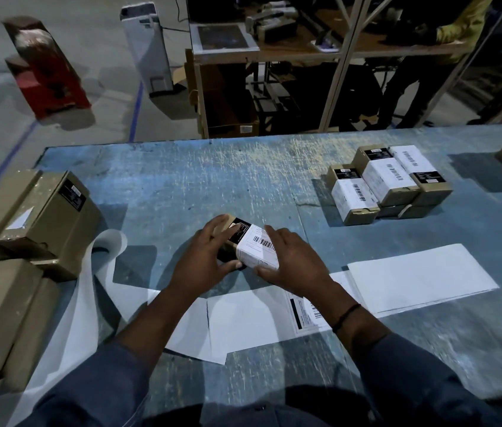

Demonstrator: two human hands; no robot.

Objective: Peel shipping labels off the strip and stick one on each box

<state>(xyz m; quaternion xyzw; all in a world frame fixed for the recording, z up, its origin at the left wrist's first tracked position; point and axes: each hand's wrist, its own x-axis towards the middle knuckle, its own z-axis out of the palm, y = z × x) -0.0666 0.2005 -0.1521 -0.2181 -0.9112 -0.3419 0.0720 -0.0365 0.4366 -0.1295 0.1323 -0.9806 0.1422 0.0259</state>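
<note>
Cardboard box (pixel 240 228) on blue bench (pixel 212 180), white shipping label (pixel 257 246) across its top. Left hand (pixel 203 257) grips box's left side, thumb at near end. Right hand (pixel 293 260) lies over box's right side, fingers seemingly straight, pressing label. Label strip (pixel 243 322) just nearer than box. Labelled boxes (pixel 388 180) beyond box, to right. Plain boxes (pixel 37 217) well left of box.

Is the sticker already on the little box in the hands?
On. A white barcode label lies across the top of the box and folds down its near side; the right hand presses it flat.
</note>
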